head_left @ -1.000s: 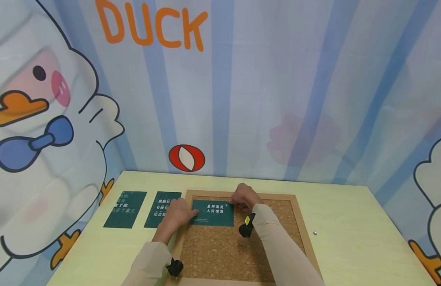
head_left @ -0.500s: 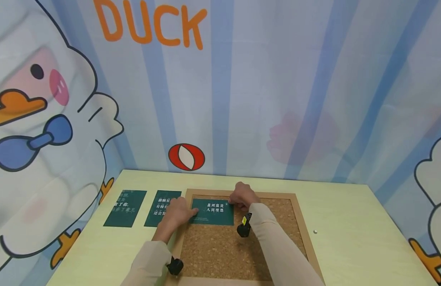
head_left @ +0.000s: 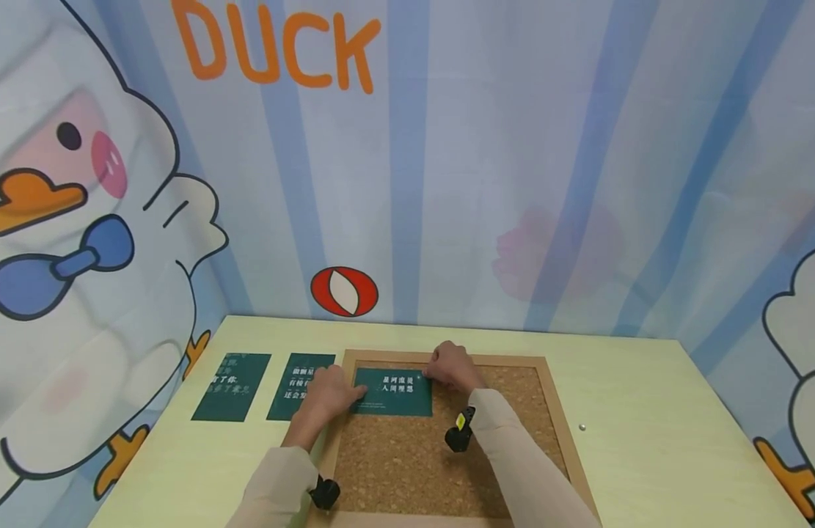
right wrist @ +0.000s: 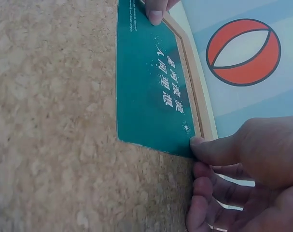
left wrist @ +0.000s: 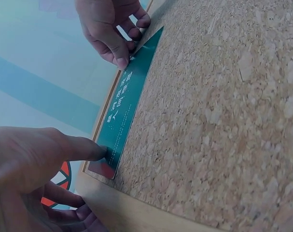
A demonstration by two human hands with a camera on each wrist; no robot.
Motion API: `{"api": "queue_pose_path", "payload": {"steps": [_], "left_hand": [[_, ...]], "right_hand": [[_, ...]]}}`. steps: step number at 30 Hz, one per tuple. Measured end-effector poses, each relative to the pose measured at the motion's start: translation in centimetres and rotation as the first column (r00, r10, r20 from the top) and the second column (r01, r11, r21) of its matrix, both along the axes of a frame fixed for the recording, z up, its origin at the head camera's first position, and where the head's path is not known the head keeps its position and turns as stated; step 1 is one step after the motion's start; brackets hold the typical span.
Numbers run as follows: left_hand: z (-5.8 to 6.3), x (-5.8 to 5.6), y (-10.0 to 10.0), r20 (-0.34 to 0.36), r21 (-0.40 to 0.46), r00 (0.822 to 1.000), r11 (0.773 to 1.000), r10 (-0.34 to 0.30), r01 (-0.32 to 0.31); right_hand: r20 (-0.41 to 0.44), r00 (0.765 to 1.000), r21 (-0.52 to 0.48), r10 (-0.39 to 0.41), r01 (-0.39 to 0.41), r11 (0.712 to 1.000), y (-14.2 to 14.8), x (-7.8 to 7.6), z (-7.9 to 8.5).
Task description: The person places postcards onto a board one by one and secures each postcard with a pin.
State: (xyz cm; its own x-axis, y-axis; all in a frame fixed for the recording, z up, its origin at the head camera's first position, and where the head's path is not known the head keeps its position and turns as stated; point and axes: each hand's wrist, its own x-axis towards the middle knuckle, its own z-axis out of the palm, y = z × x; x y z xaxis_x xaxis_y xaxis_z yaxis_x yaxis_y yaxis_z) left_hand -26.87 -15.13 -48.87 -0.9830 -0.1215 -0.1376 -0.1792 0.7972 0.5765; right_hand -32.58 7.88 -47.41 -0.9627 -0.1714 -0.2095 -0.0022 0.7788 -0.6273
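A dark green card [head_left: 393,393] with white characters lies near the back left of a wood-framed cork board [head_left: 420,462]. My left hand [head_left: 329,394] reaches over the frame, its thumb pressing the card's left end; the left wrist view shows the other fingers bent outside the frame. My right hand [head_left: 452,364] is at the card's far right corner. In the right wrist view, its thumb [right wrist: 216,149] and index finger pinch that corner [right wrist: 185,147], with the remaining fingers curled over the cork. Anything small between those fingertips is hidden.
Two more green printed cards, a left one [head_left: 232,387] and a nearer one [head_left: 290,389] partly covered by my left hand, lie on the pale table [head_left: 645,411] left of the board. A small silvery round piece [head_left: 582,427] sits right of it. A duck-print curtain [head_left: 460,183] hangs behind.
My right wrist has shifted slightly right and towards me while its fingertips keep at the card's corner. The left hand and the card stay where they were.
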Motion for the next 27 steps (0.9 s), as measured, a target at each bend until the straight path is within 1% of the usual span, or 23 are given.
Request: {"api": "queue_pose_path", "payload": {"steps": [3,5,7,13,15,19,22,27], "left_hand": [[-0.2,0.0,0.1,-0.001,0.001,1.0,1.0,-0.003,0.003],[-0.3,-0.1,0.1,-0.004,0.003,1.0,1.0,-0.003,0.003],[-0.5,0.0,0.1,-0.01,-0.001,1.0,1.0,-0.007,0.007],[-0.1,0.1,0.0,-0.011,-0.005,1.0,1.0,-0.014,0.014],[-0.1,0.0,0.0,-0.01,-0.004,1.0,1.0,-0.016,0.016],[-0.1,0.1,0.0,-0.012,-0.005,1.0,1.0,-0.02,0.02],[-0.1,0.1,0.0,-0.011,-0.007,1.0,1.0,-0.018,0.018],[-0.1,0.1,0.0,-0.008,-0.013,1.0,1.0,-0.012,0.012]], "right_hand": [[-0.046,0.997,-0.025,0.059,-0.06,0.998,0.8,0.4,-0.1],[-0.069,0.993,-0.028,0.095,-0.097,0.995,1.5,0.7,0.3],[-0.08,0.991,-0.025,0.107,-0.109,0.994,2.2,1.1,0.9],[-0.095,0.994,0.004,0.062,-0.062,0.998,5.9,1.5,2.7],[-0.098,0.993,0.013,0.063,-0.062,0.998,7.5,1.7,3.3],[-0.101,0.993,0.013,0.059,-0.058,0.998,10.8,2.5,4.4],[-0.099,0.994,0.012,0.037,-0.036,0.999,13.1,3.3,4.6],[-0.092,0.996,0.049,0.004,0.001,0.999,16.2,4.3,3.9]]}}
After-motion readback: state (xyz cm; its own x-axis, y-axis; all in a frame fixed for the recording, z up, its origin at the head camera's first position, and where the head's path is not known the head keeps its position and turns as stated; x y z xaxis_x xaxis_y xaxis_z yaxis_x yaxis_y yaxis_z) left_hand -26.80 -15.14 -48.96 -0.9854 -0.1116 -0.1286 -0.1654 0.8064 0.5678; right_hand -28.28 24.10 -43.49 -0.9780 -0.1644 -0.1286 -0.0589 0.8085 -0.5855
